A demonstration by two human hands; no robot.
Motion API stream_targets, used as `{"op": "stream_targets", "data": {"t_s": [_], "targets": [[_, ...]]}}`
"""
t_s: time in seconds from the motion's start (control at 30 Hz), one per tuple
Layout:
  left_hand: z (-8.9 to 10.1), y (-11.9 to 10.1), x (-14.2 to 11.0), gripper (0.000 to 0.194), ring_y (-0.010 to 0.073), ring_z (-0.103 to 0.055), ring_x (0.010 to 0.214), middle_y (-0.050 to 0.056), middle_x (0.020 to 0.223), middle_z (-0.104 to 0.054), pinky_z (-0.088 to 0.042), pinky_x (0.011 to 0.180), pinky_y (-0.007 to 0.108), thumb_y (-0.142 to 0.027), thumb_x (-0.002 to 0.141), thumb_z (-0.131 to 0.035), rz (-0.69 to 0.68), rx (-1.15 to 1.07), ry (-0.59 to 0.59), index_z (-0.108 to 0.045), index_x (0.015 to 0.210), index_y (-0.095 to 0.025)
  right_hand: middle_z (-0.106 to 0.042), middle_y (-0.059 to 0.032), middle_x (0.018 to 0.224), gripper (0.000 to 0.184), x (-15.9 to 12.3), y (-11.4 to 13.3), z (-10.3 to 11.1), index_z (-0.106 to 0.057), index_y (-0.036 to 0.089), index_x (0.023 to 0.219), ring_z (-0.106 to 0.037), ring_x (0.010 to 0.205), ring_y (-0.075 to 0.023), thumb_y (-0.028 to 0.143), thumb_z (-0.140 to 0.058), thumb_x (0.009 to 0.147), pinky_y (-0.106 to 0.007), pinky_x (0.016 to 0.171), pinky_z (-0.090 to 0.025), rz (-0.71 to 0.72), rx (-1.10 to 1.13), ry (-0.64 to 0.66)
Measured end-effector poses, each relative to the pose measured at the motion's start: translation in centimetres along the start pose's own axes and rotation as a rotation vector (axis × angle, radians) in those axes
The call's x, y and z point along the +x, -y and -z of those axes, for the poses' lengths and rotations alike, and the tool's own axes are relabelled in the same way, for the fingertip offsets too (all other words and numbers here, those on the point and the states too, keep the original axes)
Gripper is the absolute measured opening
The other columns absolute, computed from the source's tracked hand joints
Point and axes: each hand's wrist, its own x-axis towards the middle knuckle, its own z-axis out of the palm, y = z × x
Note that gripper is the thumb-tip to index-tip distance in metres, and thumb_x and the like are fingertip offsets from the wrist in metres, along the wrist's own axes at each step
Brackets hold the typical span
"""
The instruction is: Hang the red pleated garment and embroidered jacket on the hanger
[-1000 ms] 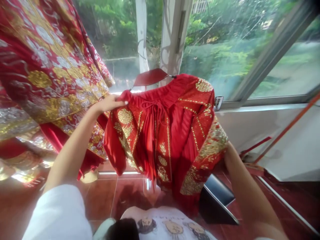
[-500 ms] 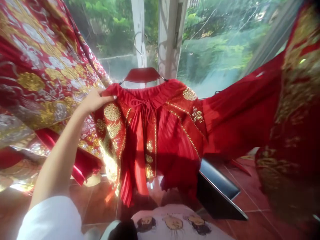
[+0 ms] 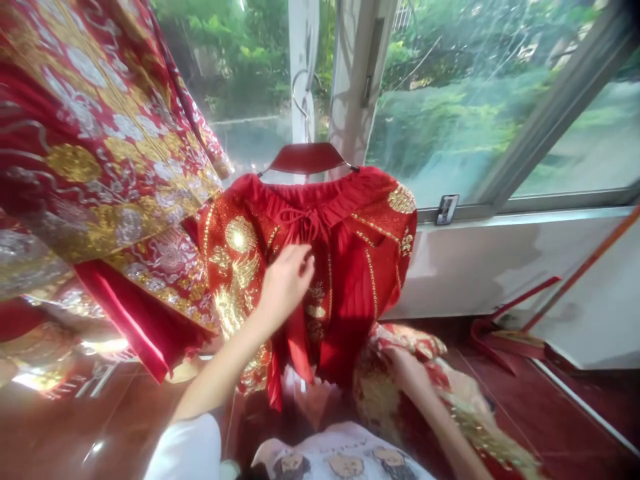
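Observation:
A red blouse (image 3: 345,273) with gold embroidery, a gathered neckline and a thin tie (image 3: 303,219) hangs on a dark red hanger (image 3: 306,159). My left hand (image 3: 290,283) is in front of its chest, just below the tie's bow. Those fingers are curled together; what they pinch, if anything, is too small to make out. Lower right, my right hand (image 3: 403,370) is closed on a bunched red and gold sleeve (image 3: 377,393), which partly hides the fingers.
A large embroidered red robe (image 3: 125,147) hangs close on the left. Behind stand glazed windows with a white frame (image 3: 357,80). A phone (image 3: 447,209) leans on the sill. A red-handled tool (image 3: 510,333) rests on the tiled floor, right.
My left hand has left the blouse's left shoulder and moved right and down to its front. The sleeve stretched out at right has come down and in, bringing my right hand into view.

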Motion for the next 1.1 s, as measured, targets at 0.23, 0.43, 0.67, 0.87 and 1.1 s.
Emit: {"op": "stream_targets", "data": {"t_s": [0.23, 0.43, 0.67, 0.87, 1.1], "targets": [[-4.9, 1.3, 1.0, 0.033, 0.0241, -0.064, 0.099, 0.017, 0.109, -0.065, -0.052, 0.086, 0.036, -0.020, 0.091, -0.050, 0.295, 0.117, -0.134, -0.055, 0.121, -0.008, -0.072, -0.0133, 0.104, 0.040, 0.8, -0.5, -8.5, -0.058, 0.018, 0.122, -0.070, 0.094, -0.0240, 0.023, -0.026, 0.099, -0.029, 0.070, -0.047, -0.148, -0.039, 0.111], [-5.2, 1.7, 2.6, 0.024, 0.0223, -0.066, 0.087, 0.011, 0.099, -0.068, -0.049, 0.068, 0.029, -0.029, 0.094, -0.048, 0.395, 0.273, -0.142, -0.060, 0.107, -0.013, -0.071, -0.0142, 0.101, 0.031, 1.6, 0.2, -7.5, -0.057, 0.014, 0.116, -0.069, 0.096, -0.0241, 0.020, -0.035, 0.095, -0.030, 0.072, -0.046, -0.171, -0.051, 0.182], [-6.4, 0.9, 0.8, 0.029, 0.0219, -0.066, 0.076, 0.012, 0.095, -0.067, -0.044, 0.058, 0.030, -0.024, 0.095, -0.035, 0.377, 0.429, 0.149, -0.063, 0.098, -0.016, -0.065, -0.0200, 0.118, 0.030, 0.4, 4.9, -1.7, -0.066, 0.012, 0.109, -0.056, 0.118, -0.0369, 0.028, -0.054, 0.087, -0.051, 0.102, -0.035, -0.062, -0.074, 0.214], [-8.2, 0.4, -11.1, 0.029, 0.0214, -0.069, 0.060, 0.010, 0.067, -0.067, -0.040, 0.049, 0.028, 0.000, 0.081, -0.044, 0.348, 0.368, 0.649, -0.068, 0.074, -0.015, -0.067, -0.0086, 0.120, 0.035, -1.4, 12.5, 12.1, -0.062, 0.019, 0.122, -0.064, 0.108, -0.0185, 0.034, -0.048, 0.094, -0.033, 0.096, -0.050, 0.706, 0.592, -0.199], [-4.6, 1.1, -9.8, 0.017, 0.0229, -0.069, 0.060, 0.007, 0.065, -0.068, -0.047, 0.050, 0.030, -0.021, 0.085, -0.061, 0.236, 0.273, 0.663, -0.070, 0.071, -0.019, -0.061, -0.0055, 0.130, 0.033, 4.7, 17.0, 20.6, -0.060, 0.021, 0.123, -0.051, 0.127, -0.0181, 0.018, -0.045, 0.094, -0.042, 0.109, -0.040, 1.082, 0.496, -0.892]]}}
